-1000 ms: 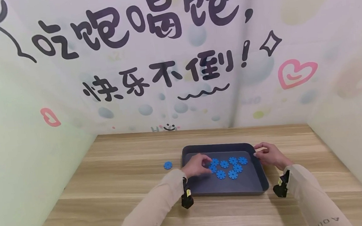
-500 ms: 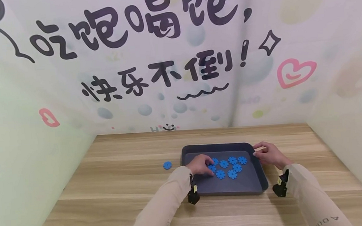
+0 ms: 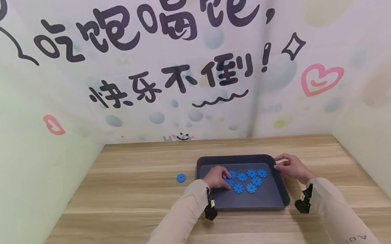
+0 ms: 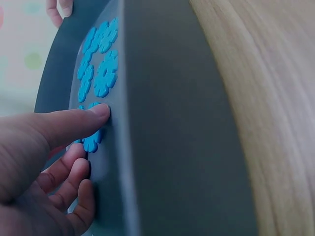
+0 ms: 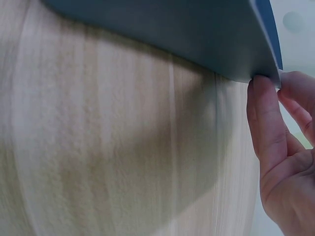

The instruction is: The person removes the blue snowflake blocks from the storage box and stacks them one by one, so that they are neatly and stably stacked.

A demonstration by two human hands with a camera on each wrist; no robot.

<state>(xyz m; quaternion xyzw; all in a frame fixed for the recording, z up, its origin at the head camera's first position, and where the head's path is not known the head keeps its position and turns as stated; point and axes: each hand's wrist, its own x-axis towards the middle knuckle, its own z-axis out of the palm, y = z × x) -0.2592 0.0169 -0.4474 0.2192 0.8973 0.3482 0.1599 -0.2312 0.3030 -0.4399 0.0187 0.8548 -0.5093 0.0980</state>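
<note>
Eight notched blue discs [image 3: 242, 177] are seen in the dark grey tray [image 3: 238, 159], clustered about its middle; more may be hidden by the left hand [image 3: 215, 178]. Clock positions are read in the head view from the tray's centre, with twelve o'clock toward the printed backdrop [image 3: 140, 126]. A loose disc [image 3: 180, 178] is seen on the desk [image 3: 126, 204] outside the tray, between nine and ten o'clock.

The step in hand is judged to be the handling of single discs. It is best done with opposite edges of one disc taken lightly and neighbours left undragged, while the tray is steadied.

The left hand is placed at the cluster's nine-o'clock edge, its fingers [image 4: 78, 169] loosely curved and moderately parted from the thumb, about a disc; whether that disc is gripped cannot be told. Between two and three o'clock, the tray's side is pinched by the right hand [image 3: 293, 168], its fingers [image 5: 270, 118] pressed against the outer face. Both beige sleeves [image 3: 175, 219] are angled inward, from about eight and four o'clock.
</note>
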